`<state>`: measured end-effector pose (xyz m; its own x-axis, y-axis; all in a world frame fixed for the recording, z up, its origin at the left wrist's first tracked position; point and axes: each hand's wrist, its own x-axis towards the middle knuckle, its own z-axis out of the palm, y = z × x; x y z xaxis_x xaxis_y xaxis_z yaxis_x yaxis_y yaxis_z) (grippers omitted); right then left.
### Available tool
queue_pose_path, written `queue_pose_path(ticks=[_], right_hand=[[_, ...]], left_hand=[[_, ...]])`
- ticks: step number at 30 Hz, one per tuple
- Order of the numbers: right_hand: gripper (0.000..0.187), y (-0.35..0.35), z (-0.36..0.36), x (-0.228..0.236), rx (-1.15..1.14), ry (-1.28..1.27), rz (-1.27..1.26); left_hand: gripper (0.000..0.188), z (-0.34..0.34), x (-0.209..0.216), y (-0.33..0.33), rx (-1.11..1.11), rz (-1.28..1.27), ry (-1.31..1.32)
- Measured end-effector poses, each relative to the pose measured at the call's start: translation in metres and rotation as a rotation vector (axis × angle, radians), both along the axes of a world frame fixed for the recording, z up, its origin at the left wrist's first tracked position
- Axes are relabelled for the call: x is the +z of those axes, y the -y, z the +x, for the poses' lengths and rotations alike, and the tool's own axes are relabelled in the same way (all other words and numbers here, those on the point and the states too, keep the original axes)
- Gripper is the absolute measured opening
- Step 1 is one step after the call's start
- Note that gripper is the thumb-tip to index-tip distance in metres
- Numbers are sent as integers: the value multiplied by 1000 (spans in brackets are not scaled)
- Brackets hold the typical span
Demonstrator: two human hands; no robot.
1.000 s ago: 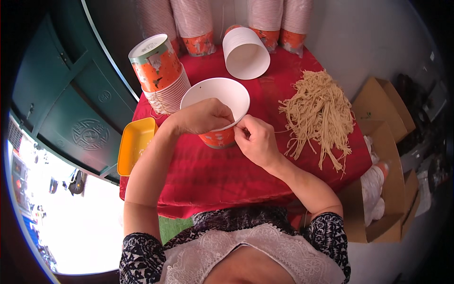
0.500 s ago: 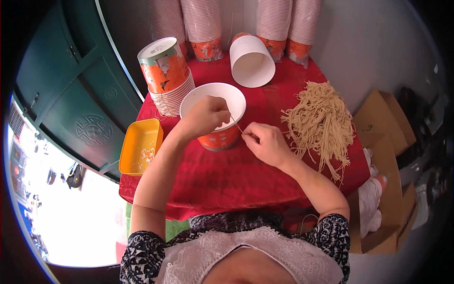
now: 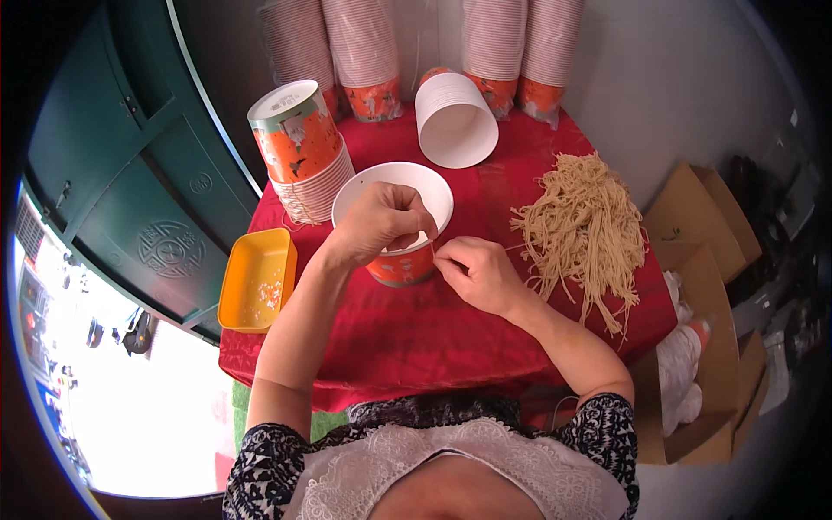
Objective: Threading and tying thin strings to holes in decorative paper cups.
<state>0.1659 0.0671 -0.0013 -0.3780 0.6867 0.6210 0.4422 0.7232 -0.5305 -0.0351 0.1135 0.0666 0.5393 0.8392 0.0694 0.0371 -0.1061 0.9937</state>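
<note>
Tub [image 3: 402, 269]: stands upright, mouth up, near the middle of the red cloth [image 3: 373, 347]; outer wall orange, interior white. String [image 3: 433, 248]: a short length spans the two hands at the right of the tub's near rim.

Left hand [image 3: 386, 224]: positioned over the tub's mouth, covering part of the near rim; thumb and fingertips pinched narrow on the string; contact with the rim cannot be told. Right hand [image 3: 479, 276]: just beside the tub, on its right; thumb and forefinger closed together on the string, remaining fingers curled; a thin strand runs from behind this hand toward the pile [image 3: 589, 234] of tan cords at the right of the table.

Stack [image 3: 305, 156]: inverted tubs, behind and left of the upright tub; cord hangs around its lower part. Tray [image 3: 243, 279]: yellow, at the left table edge, near the left forearm; white bits [image 3: 269, 295] lie inside. Spare tub [image 3: 458, 130]: on its side beyond the upright tub, opening toward the person. Wrapped stacks [image 3: 362, 56]: in clear film, along the back; carton [image 3: 715, 321]: open, right of the table; door [image 3: 113, 217]: green, at far left.
</note>
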Motion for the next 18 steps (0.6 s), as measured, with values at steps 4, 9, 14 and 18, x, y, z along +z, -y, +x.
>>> queue_pose_path(ticks=[4,9,14,18], right_hand=[[10,1,7,25,54,-256,-157],[16,-11,13,54,384,-529,-446],[16,-23,21,46,386,-450,-395],[18,-19,12,45,289,-324,-176]], left_hand=[[8,-1,-2,-1,16,-4,-19],[6,-1,-2,-2,-5,3,-38],[7,2,2,-4,-40,-16,-63],[9,3,-2,-7,-72,-8,-57]])
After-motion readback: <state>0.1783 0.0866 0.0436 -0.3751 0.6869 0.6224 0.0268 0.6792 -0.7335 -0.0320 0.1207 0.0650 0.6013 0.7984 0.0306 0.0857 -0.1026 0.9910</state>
